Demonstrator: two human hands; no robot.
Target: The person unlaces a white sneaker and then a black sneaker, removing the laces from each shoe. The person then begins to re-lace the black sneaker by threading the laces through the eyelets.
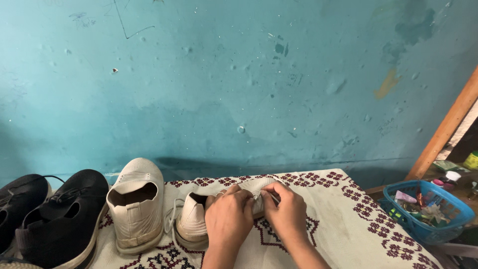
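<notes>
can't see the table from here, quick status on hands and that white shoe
Left hand and right hand both on the white shoe, fingers pinching at its lace area. Shoe lies on the embroidered cloth. Second white shoe alongside, nothing blocking.

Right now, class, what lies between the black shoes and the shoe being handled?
In the head view, one upright white shoe stands between the black shoes and the handled white shoe.

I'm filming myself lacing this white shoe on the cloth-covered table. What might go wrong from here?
The white shoe lies on its side near the table's front edge, so tugging could slide it off. Both hands, left hand and right hand, cover the eyelets, so a missed hole may go unnoticed. The loose lace might snag the upright white shoe.
</notes>
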